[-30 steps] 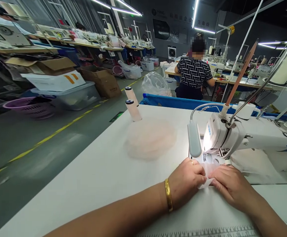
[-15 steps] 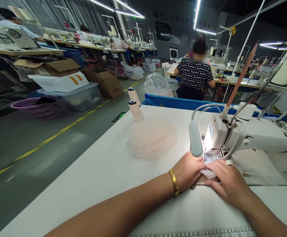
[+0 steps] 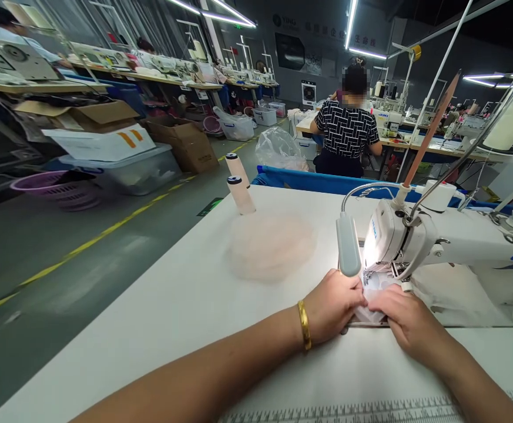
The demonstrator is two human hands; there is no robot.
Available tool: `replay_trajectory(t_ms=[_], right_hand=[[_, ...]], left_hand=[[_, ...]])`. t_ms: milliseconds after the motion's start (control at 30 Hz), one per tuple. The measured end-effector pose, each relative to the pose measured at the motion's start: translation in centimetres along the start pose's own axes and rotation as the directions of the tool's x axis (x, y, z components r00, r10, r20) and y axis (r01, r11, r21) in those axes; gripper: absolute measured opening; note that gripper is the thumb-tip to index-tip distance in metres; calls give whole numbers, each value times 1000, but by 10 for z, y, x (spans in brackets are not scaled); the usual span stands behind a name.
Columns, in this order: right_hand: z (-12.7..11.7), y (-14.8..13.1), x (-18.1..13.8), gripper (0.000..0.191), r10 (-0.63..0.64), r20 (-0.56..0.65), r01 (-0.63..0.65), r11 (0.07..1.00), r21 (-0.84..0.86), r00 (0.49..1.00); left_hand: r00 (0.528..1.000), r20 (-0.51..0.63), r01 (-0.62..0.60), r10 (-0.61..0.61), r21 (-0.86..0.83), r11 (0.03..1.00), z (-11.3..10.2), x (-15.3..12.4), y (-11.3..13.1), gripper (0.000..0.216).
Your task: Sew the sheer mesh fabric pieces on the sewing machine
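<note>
Head view: a small piece of sheer white fabric [image 3: 369,316] is being held at the needle end of a sewing machine [image 3: 408,235], which is standing toward the right side of a white sewing table [image 3: 194,294], and sewing appears to be under way rather than finished. By the left hand [image 3: 338,296], curled nearly closed, the fabric's left side is being gripped between thumb and fingertips; by the right hand [image 3: 408,314], half open with bent fingers, its right side is being pressed, though whether it is also being pinched cannot be told. Light is being thrown on the spot by a lamp [image 3: 348,244]. No completed seam is being shown, so how much stitching is left cannot be judged; the piece is evidently not yet being released. Toward the table's far left corner, a loose heap of sheer peach fabric [image 3: 274,247] is lying apart from both hands; whether done or waiting pieces are being kept there is not being revealed. Beyond it, at that corner, a nearer thread cone [image 3: 241,197] and a farther thread cone [image 3: 234,161] are standing. Along the near edge, a printed ruler strip [image 3: 371,408] is being left untouched by the fingers.
</note>
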State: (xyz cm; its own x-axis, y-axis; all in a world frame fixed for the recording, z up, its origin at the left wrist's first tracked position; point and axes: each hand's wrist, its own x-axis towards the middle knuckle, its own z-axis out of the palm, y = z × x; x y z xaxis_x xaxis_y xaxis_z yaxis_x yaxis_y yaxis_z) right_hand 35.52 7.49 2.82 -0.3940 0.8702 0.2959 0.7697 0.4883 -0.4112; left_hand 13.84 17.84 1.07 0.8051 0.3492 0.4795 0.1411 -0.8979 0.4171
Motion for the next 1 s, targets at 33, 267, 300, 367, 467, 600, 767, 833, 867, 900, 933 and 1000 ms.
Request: replay_trajectory(t_ms=[33,267,300,367,467,600,767,833,867,900,933,1000], right_hand=[[-1,-1,-2,41,-28,30,28,1000,-7,999],[-5,-7,-5,44,-43,23,44,998,-47,999],[-4,-7,-4,45,-35,21,36,998,-58,999],[-1,-6,-4,47,-23,9,24,995,-93,1000],[4,-4,-3,45,-15,-23,12,988,-152,1000],[8,-1,-3,43,-28,-53,18,983,-184,998],[10,1,-3,42,-25,-60,13,979,-202,998],[11,1,-4,42,-13,-66,-2,977,-212,998],[12,2,-4,42,-7,-71,-8,976,-219,997],[13,2,-4,42,-2,-73,-15,974,-227,997],[13,3,-3,43,5,-72,-22,971,-236,997],[15,4,-3,43,17,-73,-36,964,-263,997]], left_hand=[[999,-12,-42,43,29,999,1,-3,2,24],[989,-33,-143,147,107,984,2,-10,6,21],[990,-27,-136,140,111,985,2,-9,5,21],[992,-15,-121,123,125,985,3,-8,2,21],[994,-15,-104,108,164,981,3,-6,-2,19],[992,3,-127,129,182,975,2,-6,-5,16],[983,43,-182,177,178,967,1,-7,-5,15],[984,37,-181,177,192,965,1,-7,-5,14],[984,35,-178,175,198,964,2,-6,-6,14],[985,30,-174,172,203,964,2,-6,-6,15],[985,25,-171,170,208,963,3,-5,-7,17],[986,14,-163,164,218,962,3,-4,-9,20]])
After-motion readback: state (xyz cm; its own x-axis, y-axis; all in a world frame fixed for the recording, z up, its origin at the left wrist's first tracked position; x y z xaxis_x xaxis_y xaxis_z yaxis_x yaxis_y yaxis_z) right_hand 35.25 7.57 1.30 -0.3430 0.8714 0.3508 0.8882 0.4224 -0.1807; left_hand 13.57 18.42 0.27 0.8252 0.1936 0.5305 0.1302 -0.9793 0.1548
